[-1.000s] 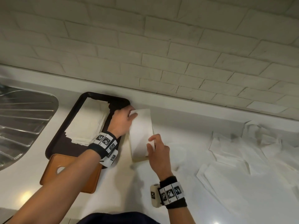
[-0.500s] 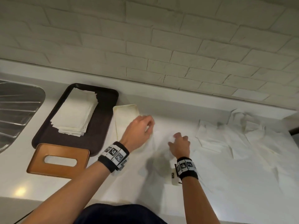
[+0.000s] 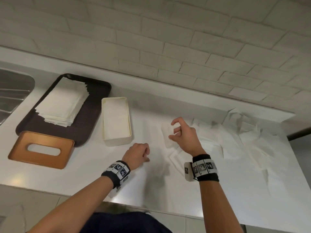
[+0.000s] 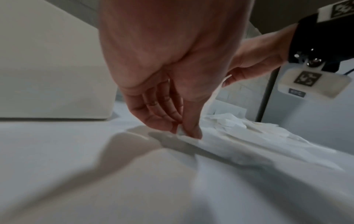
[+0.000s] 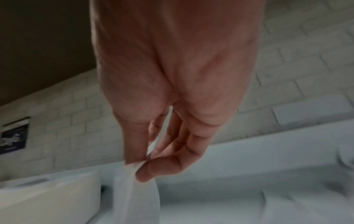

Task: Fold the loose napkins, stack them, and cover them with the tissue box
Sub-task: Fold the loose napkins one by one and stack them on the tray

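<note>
- Pinching the near corner of one loose napkin [image 3: 161, 148] between thumb and fingertips of my left hand [image 3: 137, 154]; in the left wrist view, the thumb and curled fingers [image 4: 159, 121] are closing on a small tuft of white paper right at the counter [image 3: 84, 174] surface.
- Holding the far end of the same sheet with my right hand [image 3: 182, 134]; in the right wrist view, thumb and forefinger are pinching a hanging strip of napkin [image 5: 134, 189], the other fingers loosely curled behind.
- Taking the cream box [image 3: 116, 121] as landmark: the napkin is lying just right of it, its long axis running away from me toward the brick wall [image 3: 168, 39], roughly parallel to the box's long side.
- My left hand is sitting at the near end of that axis, off the box's near right corner; my right hand is further back and further right, and I judge it to be raised off the counter.
- I am judging the coming fold as turning on bringing those two ends together along that axis.
- The rest of the loose napkins [image 3: 244, 140] are lying spread well right of the box.
- The folded stack [image 3: 62, 101] is resting on the dark tray [image 3: 94, 115] just left of the box, with the brown tissue box cover [image 3: 42, 148] lying at the tray's near edge.
</note>
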